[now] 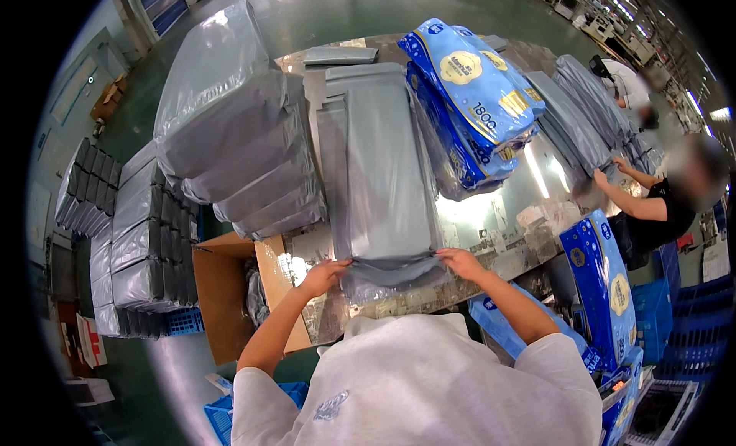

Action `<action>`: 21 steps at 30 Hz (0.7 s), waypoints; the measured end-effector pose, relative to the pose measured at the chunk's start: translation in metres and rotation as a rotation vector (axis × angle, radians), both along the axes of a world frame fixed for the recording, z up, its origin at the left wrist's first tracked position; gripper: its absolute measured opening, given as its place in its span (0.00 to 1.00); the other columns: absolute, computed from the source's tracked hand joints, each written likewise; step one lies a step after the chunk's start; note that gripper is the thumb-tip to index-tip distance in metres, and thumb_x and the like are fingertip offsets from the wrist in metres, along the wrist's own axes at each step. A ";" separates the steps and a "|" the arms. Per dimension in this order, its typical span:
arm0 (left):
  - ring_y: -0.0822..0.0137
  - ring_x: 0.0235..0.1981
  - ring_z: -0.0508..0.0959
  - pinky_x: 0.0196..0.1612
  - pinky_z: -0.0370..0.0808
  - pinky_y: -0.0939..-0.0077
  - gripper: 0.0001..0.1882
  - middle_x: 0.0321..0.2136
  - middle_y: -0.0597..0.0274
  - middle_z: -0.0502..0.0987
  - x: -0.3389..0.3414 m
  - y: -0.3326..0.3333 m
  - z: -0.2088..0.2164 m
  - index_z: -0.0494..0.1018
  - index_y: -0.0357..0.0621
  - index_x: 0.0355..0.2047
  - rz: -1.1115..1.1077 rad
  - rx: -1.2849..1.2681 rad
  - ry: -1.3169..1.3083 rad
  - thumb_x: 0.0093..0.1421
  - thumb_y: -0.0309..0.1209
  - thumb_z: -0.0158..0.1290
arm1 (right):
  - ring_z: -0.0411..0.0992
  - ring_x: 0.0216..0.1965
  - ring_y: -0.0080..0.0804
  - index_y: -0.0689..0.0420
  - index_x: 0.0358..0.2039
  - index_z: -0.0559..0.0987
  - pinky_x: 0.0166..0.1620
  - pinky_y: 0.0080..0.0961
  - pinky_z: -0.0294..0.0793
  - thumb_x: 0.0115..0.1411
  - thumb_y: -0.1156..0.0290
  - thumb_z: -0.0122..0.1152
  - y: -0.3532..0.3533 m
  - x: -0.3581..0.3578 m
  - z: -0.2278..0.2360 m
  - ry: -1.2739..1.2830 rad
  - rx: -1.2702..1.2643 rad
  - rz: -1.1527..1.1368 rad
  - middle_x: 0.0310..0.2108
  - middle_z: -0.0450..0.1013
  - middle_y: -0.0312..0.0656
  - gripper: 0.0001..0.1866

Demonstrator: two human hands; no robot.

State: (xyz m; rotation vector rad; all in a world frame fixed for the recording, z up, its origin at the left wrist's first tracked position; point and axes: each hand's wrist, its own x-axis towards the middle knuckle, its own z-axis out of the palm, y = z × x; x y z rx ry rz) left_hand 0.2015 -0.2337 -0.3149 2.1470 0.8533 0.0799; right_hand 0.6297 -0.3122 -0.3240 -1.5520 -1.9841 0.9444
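Grey plastic mailer bags [381, 178] are stacked on the counter [498, 224]; the stack's near edge is pinched by the left hand [323, 276] and right hand [460, 262], fingers closed. Blue packs [471, 101] beside the stack could be nudged.

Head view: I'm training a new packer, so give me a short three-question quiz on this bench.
1. True or false: both hands, left hand and right hand, grip the near edge of the grey mailer bag stack.
2. What lies on the steel table just right of that stack?
A. blue product packs
B. a red crate
C. a roll of tape
3. What stands open below the table by the left forearm?

Key:
1. True.
2. A, the blue product packs.
3. A cardboard box.
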 end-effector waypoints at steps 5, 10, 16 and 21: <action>0.55 0.29 0.70 0.35 0.65 0.66 0.15 0.27 0.51 0.70 0.028 0.042 -0.083 0.68 0.36 0.30 0.642 -0.251 -0.231 0.58 0.39 0.46 | 0.64 0.26 0.21 0.63 0.23 0.76 0.31 0.22 0.64 0.58 0.59 0.50 0.049 0.008 -0.050 0.406 -0.426 -0.378 0.21 0.70 0.33 0.19; 0.59 0.40 0.69 0.43 0.64 0.69 0.18 0.35 0.52 0.70 0.062 0.055 -0.167 0.69 0.42 0.35 0.948 -0.057 -0.318 0.58 0.46 0.45 | 0.66 0.34 0.28 0.64 0.34 0.73 0.40 0.23 0.64 0.59 0.63 0.46 0.082 -0.047 -0.091 0.626 -0.306 -0.653 0.33 0.71 0.42 0.15; 0.61 0.60 0.51 0.59 0.49 0.63 0.44 0.60 0.61 0.50 0.093 0.074 -0.069 0.39 0.53 0.62 0.929 -1.154 -0.842 0.52 0.52 0.49 | 0.63 0.47 0.37 0.60 0.44 0.67 0.52 0.33 0.59 0.55 0.54 0.51 0.110 -0.060 -0.018 1.372 -0.643 -0.713 0.43 0.66 0.44 0.24; 0.62 0.60 0.51 0.58 0.51 0.70 0.45 0.59 0.57 0.50 0.106 0.091 0.113 0.37 0.48 0.62 0.733 -0.978 -0.816 0.51 0.41 0.51 | 0.71 0.38 0.39 0.61 0.42 0.70 0.45 0.37 0.70 0.50 0.64 0.55 0.126 -0.037 0.103 1.352 -0.686 -0.536 0.37 0.71 0.47 0.20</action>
